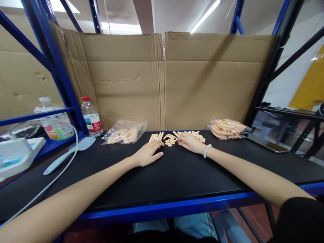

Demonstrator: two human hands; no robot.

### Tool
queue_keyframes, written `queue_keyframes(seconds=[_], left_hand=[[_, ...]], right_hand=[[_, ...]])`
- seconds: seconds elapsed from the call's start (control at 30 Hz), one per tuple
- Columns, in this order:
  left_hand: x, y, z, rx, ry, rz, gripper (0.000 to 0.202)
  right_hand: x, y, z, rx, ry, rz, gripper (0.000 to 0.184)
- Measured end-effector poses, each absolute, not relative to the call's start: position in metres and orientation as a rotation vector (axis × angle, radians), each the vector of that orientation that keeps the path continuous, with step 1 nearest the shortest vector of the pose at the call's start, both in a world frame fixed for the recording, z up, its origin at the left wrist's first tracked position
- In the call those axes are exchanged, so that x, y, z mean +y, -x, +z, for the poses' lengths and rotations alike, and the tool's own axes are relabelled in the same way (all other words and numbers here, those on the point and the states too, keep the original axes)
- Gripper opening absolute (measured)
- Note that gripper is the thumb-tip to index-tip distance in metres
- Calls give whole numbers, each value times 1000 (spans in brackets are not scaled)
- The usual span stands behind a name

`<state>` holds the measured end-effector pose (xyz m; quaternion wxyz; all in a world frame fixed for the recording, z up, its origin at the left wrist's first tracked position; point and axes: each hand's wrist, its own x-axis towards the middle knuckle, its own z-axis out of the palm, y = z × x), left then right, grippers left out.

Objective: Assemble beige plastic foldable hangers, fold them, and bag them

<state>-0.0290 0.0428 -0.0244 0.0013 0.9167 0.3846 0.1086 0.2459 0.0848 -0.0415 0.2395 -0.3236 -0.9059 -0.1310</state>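
Observation:
My left hand [149,154] lies low over the black tabletop, fingers stretched out and thumb apart. Its fingertips reach a row of straight beige sticks [156,137] and partly cover their near ends. My right hand [191,142], with a pale beaded bracelet [207,151] at the wrist, is over a spread of small beige pieces [199,136]. Its fingers are bent together; whatever is under their tips is hidden. Between both hands lie curved beige pieces [170,138] and a few short ones. The material of the pieces cannot be made out.
Clear plastic bags of beige pieces lie left [124,133] and right [226,129]. A phone [267,143] rests at right. At left are a hairbrush [84,143], a red-capped bottle [91,118] and a white cable [73,158]. Cardboard [126,84] stands behind the table [162,182].

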Motion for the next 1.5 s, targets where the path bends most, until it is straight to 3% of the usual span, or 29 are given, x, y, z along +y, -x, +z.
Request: queue_keyframes(seconds=[0.4, 0.7, 1.1, 1.5], left_hand=[[43, 31, -26, 1240, -2811, 371, 58], [45, 32, -27, 1227, -2817, 379, 57], [42, 31, -25, 1252, -2794, 346, 58], [42, 31, -22, 1269, -2779, 215, 62]], right_hand=[[90, -314, 11, -2337, 1028, -152, 32], [117, -328, -25, -2604, 1144, 135, 56], [123, -333, -35, -2627, 1246, 153, 58], [80, -265, -21, -2526, 930, -178, 38]])
